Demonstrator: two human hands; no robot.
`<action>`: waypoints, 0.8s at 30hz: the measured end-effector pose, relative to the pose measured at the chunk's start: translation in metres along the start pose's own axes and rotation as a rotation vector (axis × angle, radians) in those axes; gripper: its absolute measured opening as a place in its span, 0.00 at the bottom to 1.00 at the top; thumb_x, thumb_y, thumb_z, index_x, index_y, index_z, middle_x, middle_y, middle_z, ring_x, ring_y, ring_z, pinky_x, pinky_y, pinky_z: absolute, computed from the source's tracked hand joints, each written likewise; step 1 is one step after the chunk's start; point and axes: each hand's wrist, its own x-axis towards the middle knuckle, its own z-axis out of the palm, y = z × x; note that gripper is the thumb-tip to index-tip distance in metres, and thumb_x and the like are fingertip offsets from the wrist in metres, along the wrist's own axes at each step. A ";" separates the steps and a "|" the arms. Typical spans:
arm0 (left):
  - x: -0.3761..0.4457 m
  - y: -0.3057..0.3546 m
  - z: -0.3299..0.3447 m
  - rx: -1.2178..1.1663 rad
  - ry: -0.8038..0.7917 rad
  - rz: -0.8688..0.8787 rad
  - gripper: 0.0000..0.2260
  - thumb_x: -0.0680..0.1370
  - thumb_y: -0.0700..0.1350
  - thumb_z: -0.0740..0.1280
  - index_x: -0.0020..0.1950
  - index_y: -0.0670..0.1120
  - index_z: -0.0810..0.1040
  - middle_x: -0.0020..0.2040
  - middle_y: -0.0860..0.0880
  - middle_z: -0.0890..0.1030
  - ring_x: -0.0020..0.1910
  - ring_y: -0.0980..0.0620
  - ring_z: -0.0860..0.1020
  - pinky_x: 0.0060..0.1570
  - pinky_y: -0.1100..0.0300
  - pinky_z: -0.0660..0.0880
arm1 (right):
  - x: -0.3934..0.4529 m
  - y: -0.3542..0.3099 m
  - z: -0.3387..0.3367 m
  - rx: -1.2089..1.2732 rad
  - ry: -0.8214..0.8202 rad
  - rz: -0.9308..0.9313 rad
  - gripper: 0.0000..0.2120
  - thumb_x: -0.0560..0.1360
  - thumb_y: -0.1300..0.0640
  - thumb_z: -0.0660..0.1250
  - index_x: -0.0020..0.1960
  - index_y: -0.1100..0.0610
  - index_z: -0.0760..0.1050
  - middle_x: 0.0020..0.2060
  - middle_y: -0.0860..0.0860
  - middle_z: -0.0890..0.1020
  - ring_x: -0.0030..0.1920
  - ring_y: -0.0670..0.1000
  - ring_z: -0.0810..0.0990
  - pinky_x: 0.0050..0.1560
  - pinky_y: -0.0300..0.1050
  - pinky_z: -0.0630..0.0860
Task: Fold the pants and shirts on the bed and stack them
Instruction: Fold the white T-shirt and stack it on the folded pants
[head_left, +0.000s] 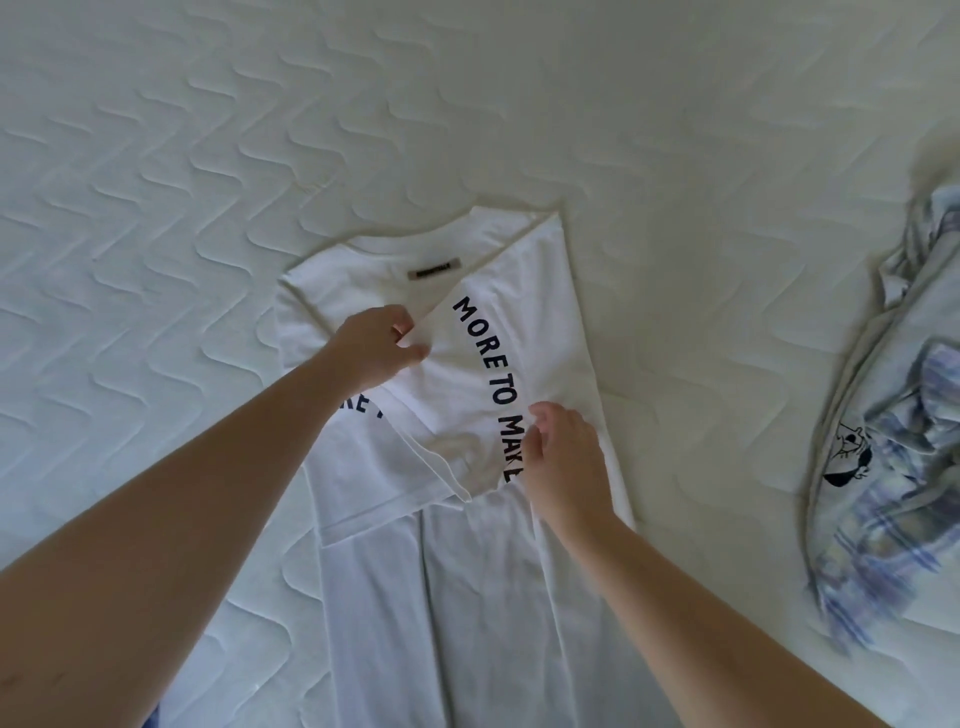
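The white quilted bed (208, 156) carries everything. On it, spread flat near the middle, lies a white cotton T-shirt with dark printed lettering (467, 597), its right side already folded inward. At the right edge sits a crumpled pale blue-and-white patterned garment (893, 467), well apart. The left hand (376, 345) pinches the folded sleeve's edge; the right hand (563, 460) rests on the fold, fingers loosely curled. The shirt looks light, limp and easily creased, so it is best held at hems and corners.

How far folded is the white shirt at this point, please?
Partly folded: the white shirt's right side and sleeve lie turned over its middle; its lower body remains spread.
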 end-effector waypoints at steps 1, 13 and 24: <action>-0.006 0.004 -0.002 -0.059 0.031 0.016 0.10 0.74 0.53 0.73 0.41 0.55 0.72 0.37 0.57 0.77 0.36 0.58 0.75 0.31 0.63 0.66 | -0.002 0.003 0.000 0.042 -0.028 0.016 0.14 0.81 0.59 0.58 0.64 0.56 0.73 0.56 0.53 0.77 0.60 0.54 0.73 0.56 0.43 0.67; -0.065 0.098 0.027 -0.010 -0.110 0.188 0.18 0.75 0.39 0.65 0.63 0.50 0.78 0.54 0.49 0.82 0.51 0.51 0.79 0.42 0.65 0.70 | -0.021 0.026 -0.012 0.504 -0.275 0.133 0.18 0.79 0.67 0.57 0.59 0.50 0.78 0.59 0.46 0.80 0.60 0.47 0.77 0.56 0.36 0.71; -0.076 0.124 0.111 0.077 -0.219 0.188 0.15 0.82 0.49 0.58 0.66 0.49 0.76 0.64 0.47 0.78 0.64 0.47 0.74 0.62 0.55 0.71 | -0.012 0.050 -0.044 1.090 -0.157 0.554 0.19 0.83 0.43 0.54 0.56 0.51 0.79 0.51 0.50 0.85 0.51 0.48 0.84 0.51 0.45 0.78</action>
